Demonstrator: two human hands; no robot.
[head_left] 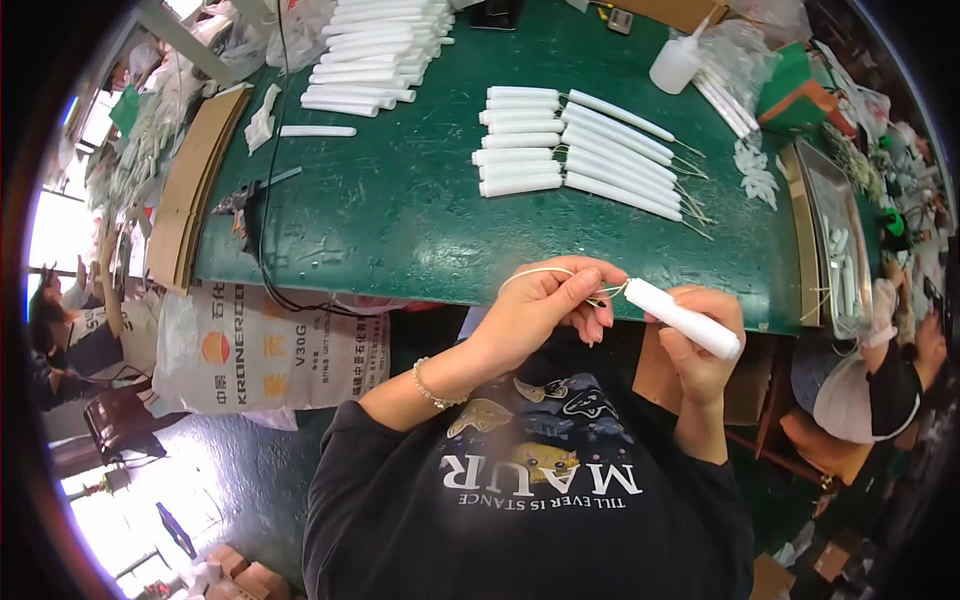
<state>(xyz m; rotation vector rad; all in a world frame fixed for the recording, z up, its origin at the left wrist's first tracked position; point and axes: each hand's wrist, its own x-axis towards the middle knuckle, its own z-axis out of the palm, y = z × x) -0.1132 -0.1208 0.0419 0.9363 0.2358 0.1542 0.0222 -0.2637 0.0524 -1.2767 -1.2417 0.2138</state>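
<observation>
My right hand (708, 350) is wrapped around a thick white candle-shaped tube (684, 318), tilted with its narrower end toward my left hand. A thin pale cord (540, 268) runs from that end and loops over my left hand (566, 300), whose thumb and fingers pinch it. Both hands are just off the near edge of the green table (400, 235). Beyond them lie two columns of white pieces: short thick tubes (520, 157) on the left and long slim sticks (625, 165) with thin cords at their right ends.
White tubes (360, 60) are piled at the back left. A glue gun (238, 205) with its cable lies by the left edge, beside cardboard (190, 200). At the right are a white squeeze bottle (675, 66), a metal tray (835, 235) and another person's hand (880, 320).
</observation>
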